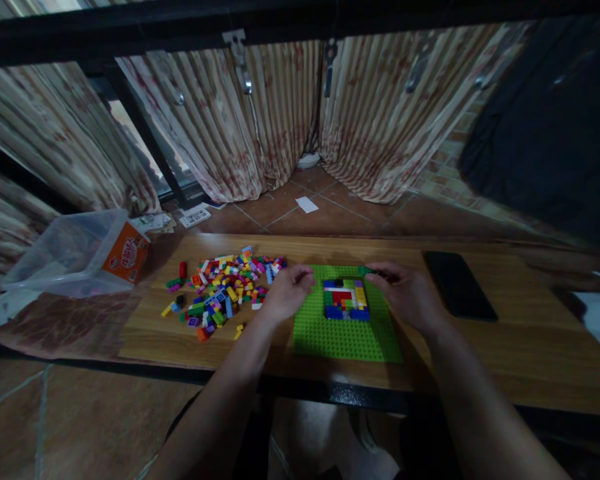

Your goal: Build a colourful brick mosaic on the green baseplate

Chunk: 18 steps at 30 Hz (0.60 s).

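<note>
While both hands sit on the wooden table (505,347), here is what shows.

Right hand: the right hand (410,293) rests at the far right corner of the green baseplate (347,337). Its fingers are curled in and pinch a small green brick (365,271) at the tips.

Green brick: it pokes out to the left of the right fingertips, over the far edge of the baseplate. Its long side runs left to right, along that edge. I cannot tell if it touches the plate.

Left hand: the left hand (287,292) lies on the left edge of the baseplate, palm down, fingers bent loosely. It seems to hold nothing, but the underside is hidden, so I cannot be sure.

Little build: a small flat block of bricks (347,299) in blue, red, yellow and white sits on the far half of the plate, right between the two hands. It lies just toward the person and a bit left from the green brick.

Which hand is nearer: the right hand is nearer to the green brick; the left hand is nearer to the loose pile.

Loose pile: a heap of mixed bricks (225,287) lies left of the left hand, very close to it.

Other things: a clear plastic box (75,253) lies tipped at the far left. A dark phone (459,285) lies flat to the right of the right hand.
</note>
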Tool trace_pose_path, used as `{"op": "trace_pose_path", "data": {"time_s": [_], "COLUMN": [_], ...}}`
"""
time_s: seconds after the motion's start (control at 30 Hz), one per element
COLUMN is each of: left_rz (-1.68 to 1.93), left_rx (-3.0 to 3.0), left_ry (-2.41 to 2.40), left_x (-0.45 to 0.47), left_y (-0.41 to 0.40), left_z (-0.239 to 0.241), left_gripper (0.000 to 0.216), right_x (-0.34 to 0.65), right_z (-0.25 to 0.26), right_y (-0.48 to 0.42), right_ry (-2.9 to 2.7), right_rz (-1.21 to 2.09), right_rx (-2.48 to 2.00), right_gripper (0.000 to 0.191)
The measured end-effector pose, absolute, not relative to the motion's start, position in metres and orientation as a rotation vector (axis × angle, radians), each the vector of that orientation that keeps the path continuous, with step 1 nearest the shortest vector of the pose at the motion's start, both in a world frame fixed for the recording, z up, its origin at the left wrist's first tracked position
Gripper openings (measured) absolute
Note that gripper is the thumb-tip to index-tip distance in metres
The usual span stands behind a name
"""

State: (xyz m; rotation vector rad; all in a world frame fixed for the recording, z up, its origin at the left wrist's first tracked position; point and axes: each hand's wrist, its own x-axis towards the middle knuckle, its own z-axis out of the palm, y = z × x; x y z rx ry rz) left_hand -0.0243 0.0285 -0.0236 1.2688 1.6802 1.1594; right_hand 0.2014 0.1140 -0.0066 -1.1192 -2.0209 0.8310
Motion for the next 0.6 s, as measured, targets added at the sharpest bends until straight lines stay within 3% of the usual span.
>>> {"op": "trace_pose_path", "data": {"time_s": [0.6], "left_rz": [1.065], "left_rx": [1.382], "left_ry": [1.686], "left_x": [-0.007], "left_y": [0.028], "left_z": [-0.029], "left_gripper": [0.042], "right_x": [0.150], "right_z": [-0.024], "right_y": [0.099], "right_ry": [-2.308], "right_rz": [0.640], "right_rx": [-0.926], "right_gripper": [0.015]}}
